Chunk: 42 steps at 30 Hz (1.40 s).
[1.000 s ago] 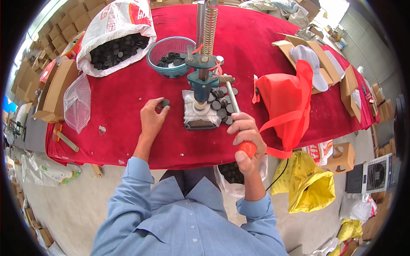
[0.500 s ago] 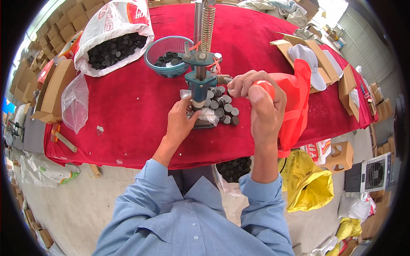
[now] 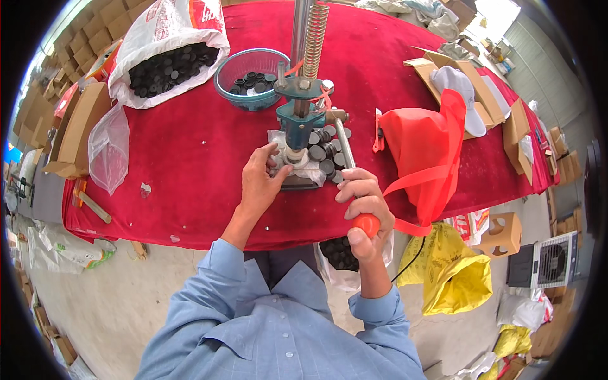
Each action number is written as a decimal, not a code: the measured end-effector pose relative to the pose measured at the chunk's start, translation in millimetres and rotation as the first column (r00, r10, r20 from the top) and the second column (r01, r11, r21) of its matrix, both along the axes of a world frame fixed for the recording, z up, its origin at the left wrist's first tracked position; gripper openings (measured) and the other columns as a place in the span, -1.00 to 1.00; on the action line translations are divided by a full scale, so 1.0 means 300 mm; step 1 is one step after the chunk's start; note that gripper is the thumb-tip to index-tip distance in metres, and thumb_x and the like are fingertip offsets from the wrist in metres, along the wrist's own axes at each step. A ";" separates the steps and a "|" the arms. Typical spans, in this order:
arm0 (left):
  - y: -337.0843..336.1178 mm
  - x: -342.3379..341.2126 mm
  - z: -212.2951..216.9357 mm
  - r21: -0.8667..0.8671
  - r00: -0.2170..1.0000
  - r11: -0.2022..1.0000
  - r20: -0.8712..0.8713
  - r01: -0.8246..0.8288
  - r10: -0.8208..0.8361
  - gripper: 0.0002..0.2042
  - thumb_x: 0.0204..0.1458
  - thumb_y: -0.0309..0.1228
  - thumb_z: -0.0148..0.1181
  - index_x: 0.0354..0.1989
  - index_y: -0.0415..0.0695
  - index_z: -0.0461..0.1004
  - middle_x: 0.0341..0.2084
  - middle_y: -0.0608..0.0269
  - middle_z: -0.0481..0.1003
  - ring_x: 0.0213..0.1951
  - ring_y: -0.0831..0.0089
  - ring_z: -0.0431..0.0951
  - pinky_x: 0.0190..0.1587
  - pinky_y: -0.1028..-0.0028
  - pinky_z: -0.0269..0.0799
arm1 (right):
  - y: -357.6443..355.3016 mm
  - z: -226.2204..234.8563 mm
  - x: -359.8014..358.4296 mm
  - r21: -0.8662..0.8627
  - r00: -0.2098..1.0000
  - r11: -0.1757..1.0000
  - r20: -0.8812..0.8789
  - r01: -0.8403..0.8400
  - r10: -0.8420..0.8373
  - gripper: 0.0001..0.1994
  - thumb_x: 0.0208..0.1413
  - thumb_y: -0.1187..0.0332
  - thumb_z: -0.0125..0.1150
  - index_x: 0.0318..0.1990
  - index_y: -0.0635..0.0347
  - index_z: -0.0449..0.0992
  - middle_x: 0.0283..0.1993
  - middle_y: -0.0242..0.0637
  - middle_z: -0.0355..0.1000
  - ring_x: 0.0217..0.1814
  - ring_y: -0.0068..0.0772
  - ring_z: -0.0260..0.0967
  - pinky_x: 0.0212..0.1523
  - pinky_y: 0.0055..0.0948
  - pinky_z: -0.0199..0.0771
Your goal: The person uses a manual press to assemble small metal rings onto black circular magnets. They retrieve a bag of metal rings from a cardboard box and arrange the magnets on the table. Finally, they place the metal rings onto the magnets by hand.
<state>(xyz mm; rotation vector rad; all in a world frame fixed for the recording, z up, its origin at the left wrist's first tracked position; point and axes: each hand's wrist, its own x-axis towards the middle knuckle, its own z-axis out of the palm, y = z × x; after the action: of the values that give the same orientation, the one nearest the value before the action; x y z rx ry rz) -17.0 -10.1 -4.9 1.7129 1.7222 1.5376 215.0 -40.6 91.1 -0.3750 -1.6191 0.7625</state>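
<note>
Now the right hand (image 3: 362, 209), fist closed on the orange-knobbed lever (image 3: 366, 225), has pulled it down toward the body, while the left hand (image 3: 261, 183) has stayed pinching a black cap (image 3: 292, 156) under the press (image 3: 297, 126) on the red surface (image 3: 190, 158).

Top of the press column (image 3: 303, 25) and its spring (image 3: 316, 35) cut off by the upper edge, piece under the left hand (image 3: 263, 183) fingertips hidden, orange lever knob (image 3: 367, 225) mostly covered by the right hand (image 3: 364, 209), far cardboard boxes (image 3: 557, 158) blurred at the rim.

A small workshop: hand press (image 3: 297, 120) on red-clothed table (image 3: 190, 164), sack of black caps (image 3: 168, 60), cardboard boxes (image 3: 73, 136).
</note>
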 end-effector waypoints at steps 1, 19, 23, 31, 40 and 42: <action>0.003 0.001 0.003 0.016 1.000 1.000 -0.012 0.001 -0.001 -0.40 -0.09 -0.53 0.55 0.20 -0.22 0.50 -0.13 0.22 0.63 -0.33 0.52 0.52 -0.30 0.49 0.49 | 0.010 0.016 0.001 0.012 1.000 1.000 0.014 -0.019 0.019 -0.69 0.09 0.11 0.29 -0.36 0.20 0.45 -0.21 -0.12 0.51 0.19 0.07 0.42 0.16 0.02 0.42; 0.027 0.027 0.038 0.025 0.999 0.999 0.001 0.032 -0.032 -0.42 -0.07 -0.56 0.51 0.21 -0.18 0.50 -0.22 0.26 0.64 -0.34 0.51 0.55 -0.33 0.47 0.45 | -0.009 0.017 -0.004 -0.038 1.000 0.999 0.013 0.006 -0.006 -0.65 0.06 0.05 0.31 -0.36 0.17 0.44 -0.20 -0.12 0.51 0.24 0.12 0.39 0.19 0.05 0.39; 0.032 0.036 0.042 0.018 1.000 0.999 -0.002 0.029 -0.029 -0.41 -0.08 -0.56 0.51 0.21 -0.20 0.49 -0.19 0.22 0.64 -0.34 0.49 0.55 -0.32 0.46 0.46 | -0.010 -0.023 -0.021 -0.026 0.999 0.999 -0.041 0.019 -0.020 -0.65 0.06 0.05 0.31 -0.36 0.18 0.44 -0.21 -0.12 0.50 0.23 0.10 0.40 0.18 0.04 0.40; 0.031 0.042 0.053 0.027 0.999 0.999 -0.030 0.035 -0.034 -0.38 -0.12 -0.53 0.53 0.20 -0.25 0.48 -0.14 0.14 0.63 -0.34 0.44 0.55 -0.28 0.43 0.49 | -0.006 -0.004 -0.003 0.005 1.000 1.000 -0.003 0.006 -0.006 -0.68 0.06 0.09 0.31 -0.35 0.18 0.46 -0.20 -0.11 0.50 0.20 0.08 0.40 0.21 0.02 0.39; -0.013 0.096 0.067 -0.052 0.999 0.998 0.029 0.029 -0.027 -0.39 -0.08 -0.51 0.50 0.22 -0.27 0.43 -0.17 0.11 0.56 -0.37 0.35 0.54 -0.27 0.36 0.52 | 0.228 0.346 -0.053 -0.184 0.997 0.983 0.071 0.026 -0.014 -0.71 0.13 0.29 0.34 -0.11 0.29 0.50 -0.25 -0.28 0.49 -0.18 -0.48 0.42 0.00 -0.36 0.47; -0.076 0.134 0.065 -0.058 0.993 0.998 0.114 0.034 -0.027 -0.41 -0.05 -0.51 0.48 0.22 -0.26 0.44 -0.18 0.14 0.54 -0.37 0.39 0.51 -0.28 0.39 0.50 | 0.329 0.387 -0.098 -0.233 0.999 0.972 -0.004 -0.037 0.037 -0.71 0.19 0.34 0.30 -0.02 0.31 0.50 -0.22 -0.34 0.48 -0.17 -0.53 0.41 -0.04 -0.41 0.46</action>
<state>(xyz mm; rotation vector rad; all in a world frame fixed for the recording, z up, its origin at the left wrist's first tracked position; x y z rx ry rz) 23.2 -32.8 14.7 1.5845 1.6610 1.5231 185.7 58.2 207.2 -0.5132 -1.5443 0.9851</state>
